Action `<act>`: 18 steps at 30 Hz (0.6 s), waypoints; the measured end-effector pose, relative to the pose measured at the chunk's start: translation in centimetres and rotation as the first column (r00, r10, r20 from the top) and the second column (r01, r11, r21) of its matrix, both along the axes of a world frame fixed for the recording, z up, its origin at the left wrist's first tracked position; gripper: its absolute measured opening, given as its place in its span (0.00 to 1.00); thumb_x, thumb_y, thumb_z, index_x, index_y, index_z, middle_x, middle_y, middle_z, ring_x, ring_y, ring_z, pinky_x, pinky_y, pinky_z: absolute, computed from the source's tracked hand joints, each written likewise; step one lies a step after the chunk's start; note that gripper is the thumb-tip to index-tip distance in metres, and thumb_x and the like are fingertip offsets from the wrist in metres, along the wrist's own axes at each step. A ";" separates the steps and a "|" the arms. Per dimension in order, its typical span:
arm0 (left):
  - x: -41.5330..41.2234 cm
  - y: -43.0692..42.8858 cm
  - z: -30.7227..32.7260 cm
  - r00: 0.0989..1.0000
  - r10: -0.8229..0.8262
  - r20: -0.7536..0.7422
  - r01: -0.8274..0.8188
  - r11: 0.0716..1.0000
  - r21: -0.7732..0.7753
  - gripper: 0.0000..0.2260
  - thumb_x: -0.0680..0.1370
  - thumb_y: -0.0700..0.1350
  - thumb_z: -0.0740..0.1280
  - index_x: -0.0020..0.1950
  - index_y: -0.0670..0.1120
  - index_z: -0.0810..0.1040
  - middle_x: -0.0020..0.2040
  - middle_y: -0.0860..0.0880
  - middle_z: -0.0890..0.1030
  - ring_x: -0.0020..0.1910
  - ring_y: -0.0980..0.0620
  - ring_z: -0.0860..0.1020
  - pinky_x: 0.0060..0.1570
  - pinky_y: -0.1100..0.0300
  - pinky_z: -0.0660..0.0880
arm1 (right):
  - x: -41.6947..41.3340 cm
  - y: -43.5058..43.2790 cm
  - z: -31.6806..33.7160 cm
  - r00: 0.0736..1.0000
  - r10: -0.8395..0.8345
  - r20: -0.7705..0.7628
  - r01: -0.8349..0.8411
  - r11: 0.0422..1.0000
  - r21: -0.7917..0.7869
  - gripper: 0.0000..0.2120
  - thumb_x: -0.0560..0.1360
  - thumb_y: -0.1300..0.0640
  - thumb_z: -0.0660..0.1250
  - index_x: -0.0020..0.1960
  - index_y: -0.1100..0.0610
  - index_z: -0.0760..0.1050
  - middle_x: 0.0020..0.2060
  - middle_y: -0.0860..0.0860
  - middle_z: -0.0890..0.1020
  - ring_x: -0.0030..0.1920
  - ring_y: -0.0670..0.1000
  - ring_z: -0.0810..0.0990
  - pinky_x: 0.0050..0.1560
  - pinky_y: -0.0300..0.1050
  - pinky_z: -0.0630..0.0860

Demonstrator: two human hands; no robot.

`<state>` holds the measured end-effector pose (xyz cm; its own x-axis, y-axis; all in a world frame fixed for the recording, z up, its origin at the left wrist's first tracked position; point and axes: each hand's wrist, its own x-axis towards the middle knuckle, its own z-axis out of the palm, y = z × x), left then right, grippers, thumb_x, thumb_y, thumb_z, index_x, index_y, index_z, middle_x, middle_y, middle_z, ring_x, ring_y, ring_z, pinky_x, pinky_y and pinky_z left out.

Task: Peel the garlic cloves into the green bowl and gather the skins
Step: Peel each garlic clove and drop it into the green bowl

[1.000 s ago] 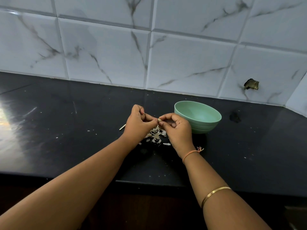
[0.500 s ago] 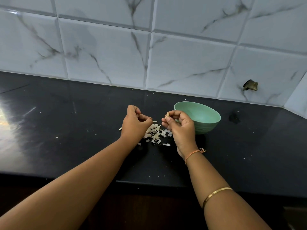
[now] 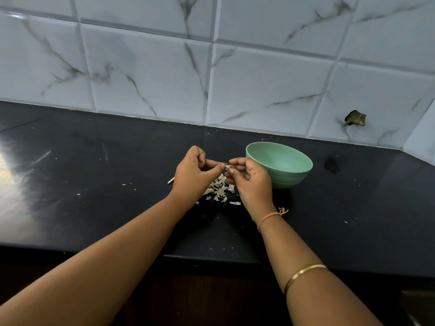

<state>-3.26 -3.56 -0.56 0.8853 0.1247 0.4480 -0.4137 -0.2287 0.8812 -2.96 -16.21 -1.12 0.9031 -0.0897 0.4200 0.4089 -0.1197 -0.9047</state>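
Observation:
A small garlic clove (image 3: 227,166) is pinched between the fingertips of both hands, a little above the counter. My left hand (image 3: 191,176) holds it from the left and my right hand (image 3: 250,182) from the right. Below and between them lies a pile of white garlic skins (image 3: 220,190) on the black counter (image 3: 94,184). The green bowl (image 3: 282,164) stands upright just right of my right hand; I see nothing inside the visible part of it.
A thin pale stem piece (image 3: 171,180) lies left of my left hand. The tiled wall (image 3: 211,67) rises behind the counter, with a hole in a tile (image 3: 355,118) at the right. A dark smudge (image 3: 332,164) sits right of the bowl. The counter's front edge (image 3: 211,257) runs below my forearms.
The hands were together on a clove, drew apart with my right hand nearer the bowl, and now meet again on a clove above the skins.

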 end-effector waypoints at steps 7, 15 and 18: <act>0.1 0.1 -0.1 1.000 0.010 -0.004 -0.010 1.000 0.014 0.19 0.73 0.38 0.72 0.38 0.47 0.60 0.36 0.52 0.84 0.37 0.61 0.80 0.34 0.73 0.71 | 0.2 -0.1 -0.3 0.998 -0.049 0.024 0.051 0.994 -0.095 0.13 0.74 0.69 0.64 0.39 0.51 0.76 0.35 0.52 0.82 0.38 0.49 0.83 0.47 0.52 0.81; 0.1 0.3 -0.2 1.000 -0.001 -0.011 0.002 0.999 0.050 0.18 0.72 0.35 0.69 0.39 0.47 0.60 0.38 0.48 0.84 0.40 0.57 0.81 0.42 0.61 0.76 | 0.0 -0.1 -0.5 0.997 -0.041 0.065 0.053 0.981 -0.188 0.15 0.72 0.69 0.66 0.38 0.49 0.77 0.36 0.54 0.83 0.40 0.54 0.83 0.48 0.51 0.81; 0.1 0.3 -0.1 1.000 0.009 -0.021 -0.008 0.999 0.044 0.18 0.72 0.34 0.69 0.39 0.47 0.60 0.38 0.48 0.83 0.40 0.52 0.81 0.42 0.60 0.76 | -0.1 0.2 -0.6 0.996 -0.037 0.076 0.053 0.975 -0.217 0.07 0.72 0.67 0.67 0.41 0.55 0.78 0.38 0.56 0.83 0.40 0.51 0.82 0.45 0.44 0.81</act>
